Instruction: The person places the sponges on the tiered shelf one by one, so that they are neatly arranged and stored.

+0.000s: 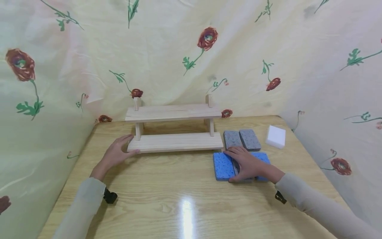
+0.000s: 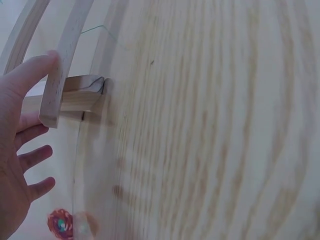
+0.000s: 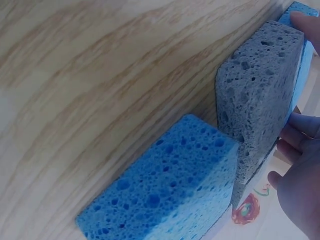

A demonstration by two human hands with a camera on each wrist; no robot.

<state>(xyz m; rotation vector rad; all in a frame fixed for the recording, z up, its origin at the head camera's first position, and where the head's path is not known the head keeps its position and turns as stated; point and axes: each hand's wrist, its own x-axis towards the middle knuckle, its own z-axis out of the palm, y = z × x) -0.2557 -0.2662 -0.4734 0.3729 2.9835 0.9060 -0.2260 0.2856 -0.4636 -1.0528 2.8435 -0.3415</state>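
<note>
A two-tier wooden shelf (image 1: pixel 176 142) stands at the back of the table. My left hand (image 1: pixel 117 151) grips the left end of its lower board (image 2: pixel 65 65), thumb on the front edge and index finger at the back; the other fingers are spread. On the right, my right hand (image 1: pixel 246 162) reaches over a front row of sponges, its thumb at the front and fingertips at the back of the left blue sponge (image 1: pixel 223 167). A grey sponge (image 3: pixel 255 85) stands beside it, partly under the palm. Another blue sponge (image 3: pixel 170 185) lies at the row's right end.
Behind the front row lie two grey sponges (image 1: pixel 250 139) side by side. A white block (image 1: pixel 276 136) sits farther right. Flowered cloth (image 1: pixel 167 49) hangs behind and along both sides of the wooden table (image 1: pixel 143 196).
</note>
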